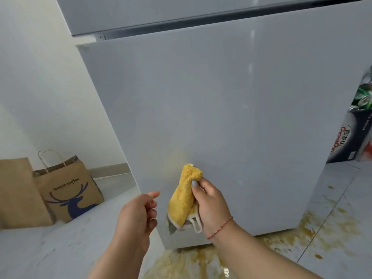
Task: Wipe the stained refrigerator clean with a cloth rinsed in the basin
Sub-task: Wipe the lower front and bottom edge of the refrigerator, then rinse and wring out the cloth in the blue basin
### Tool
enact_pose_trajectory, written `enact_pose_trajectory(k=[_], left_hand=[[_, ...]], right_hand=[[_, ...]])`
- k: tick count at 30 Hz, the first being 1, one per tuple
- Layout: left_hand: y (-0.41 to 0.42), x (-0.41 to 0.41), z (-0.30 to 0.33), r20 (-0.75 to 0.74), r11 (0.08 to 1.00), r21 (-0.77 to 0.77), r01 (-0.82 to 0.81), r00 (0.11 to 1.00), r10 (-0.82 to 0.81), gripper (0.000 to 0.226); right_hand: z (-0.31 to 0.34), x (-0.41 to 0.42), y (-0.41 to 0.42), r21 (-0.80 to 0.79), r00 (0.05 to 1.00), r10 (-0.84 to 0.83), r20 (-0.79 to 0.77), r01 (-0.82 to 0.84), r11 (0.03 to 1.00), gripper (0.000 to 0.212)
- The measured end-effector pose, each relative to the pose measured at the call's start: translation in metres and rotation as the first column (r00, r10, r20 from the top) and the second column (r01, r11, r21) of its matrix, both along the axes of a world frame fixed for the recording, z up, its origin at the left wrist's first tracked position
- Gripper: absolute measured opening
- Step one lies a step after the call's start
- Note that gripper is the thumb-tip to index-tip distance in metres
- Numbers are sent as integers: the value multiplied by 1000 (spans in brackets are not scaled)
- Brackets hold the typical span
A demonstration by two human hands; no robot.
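- One broad refrigerator (231, 121) door fills the view; a faint yellowish stain (173, 158) sits low, near its left edge.
- Floor (332, 208) below its front edge is splattered brown, so strokes should run downward.
- Cloth (184, 198) is bunched, its tip against the stain; opening it flat would likely cover more.
- Right hand (211, 206) grips the cloth.
- Left hand (136, 216) hovers loosely curled, holding nothing.

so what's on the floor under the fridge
Brownish spill spreads on the floor along the fridge base. How far it runs beneath is hidden.
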State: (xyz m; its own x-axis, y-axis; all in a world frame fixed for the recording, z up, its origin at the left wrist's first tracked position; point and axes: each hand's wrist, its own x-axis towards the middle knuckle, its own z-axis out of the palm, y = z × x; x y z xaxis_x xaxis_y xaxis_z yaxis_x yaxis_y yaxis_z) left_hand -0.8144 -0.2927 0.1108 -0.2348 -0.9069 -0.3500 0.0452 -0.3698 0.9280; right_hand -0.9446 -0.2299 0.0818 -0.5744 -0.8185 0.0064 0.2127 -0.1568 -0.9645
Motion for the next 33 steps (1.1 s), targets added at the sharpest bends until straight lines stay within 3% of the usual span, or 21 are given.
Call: enact_pose_trajectory(k=[2,3,6,10,14,19,26,30,33], left_hand=[[2,10,4,31,999,-40,0,1000,1,25],[3,15,8,45,998,-56,7,999,-4,25],[1,23,21,1,996,-51,70,998,-70,23],[-5,35,45,-207,968,126,217,960,-188,34],[-2,47,73,-307,964,179,197,942,-135,41],[-2,69,121,-270,978,191,80,963,-26,39],[4,115,207,-205,974,221,-53,974,99,45],[17,153,252,-148,963,217,-159,970,194,62],[31,191,288,-148,944,241,-226,953,266,47]], right_hand=[[9,8,4,-110,937,122,327,-91,990,22],[14,12,5,-149,895,176,410,-124,981,25],[32,22,1,-168,842,243,481,-184,968,26],[61,36,-12,-130,832,294,471,-264,956,29],[98,49,-25,-52,841,295,453,-306,951,29],[153,75,-32,68,910,315,270,-345,936,24],[238,107,-39,198,960,280,25,-279,940,15],[287,132,-39,237,910,400,108,-414,879,23],[318,156,-36,272,839,518,163,-543,794,20]])
